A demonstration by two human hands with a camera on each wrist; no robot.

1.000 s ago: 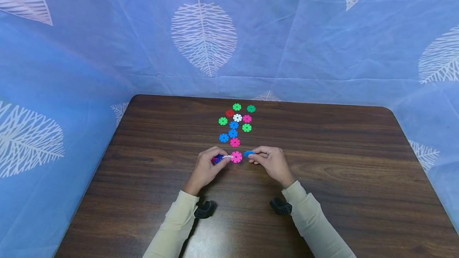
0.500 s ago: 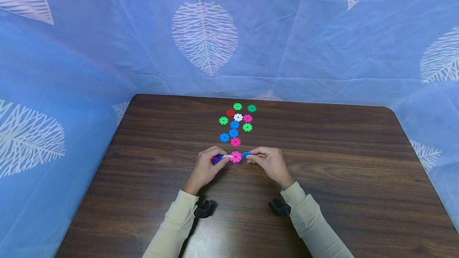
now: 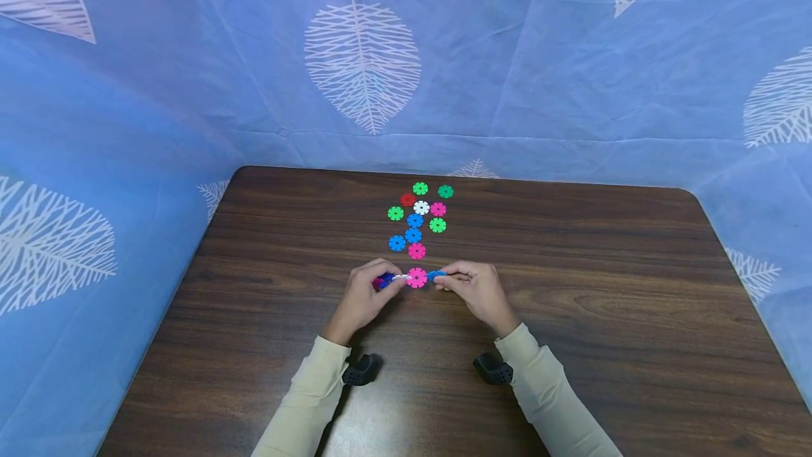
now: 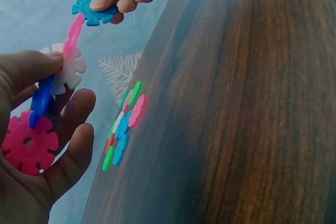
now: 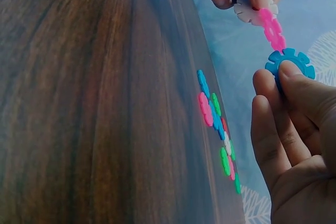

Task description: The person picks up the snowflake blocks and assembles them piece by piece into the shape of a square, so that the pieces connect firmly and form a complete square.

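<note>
My left hand (image 3: 368, 295) pinches a white notched disc (image 4: 68, 72) between thumb and fingers. That disc belongs to a chain of interlocking discs, with a blue disc (image 4: 42, 100) and a pink disc (image 4: 30, 145) toward the palm. On the chain's other side a second pink disc (image 3: 416, 278) points at my right hand (image 3: 478, 291). The right thumb and fingers pinch a blue disc (image 5: 290, 62), whose rim meets the edge of that pink disc. Both hands are raised over the table, facing each other, and the discs stand at crossed angles.
Beyond the hands, loose notched discs lie flat on the dark wooden table (image 3: 603, 316): several green and blue ones, a white disc (image 3: 421, 208), a red disc (image 3: 407, 199) and pink ones, the nearest pink disc (image 3: 416, 251) just past the held chain. A blue leaf-patterned cloth (image 3: 507, 55) hangs behind.
My right hand has brought its blue disc a little left, from a gap beside the pink disc to its edge. The left hand and its chain have stayed nearly still.
</note>
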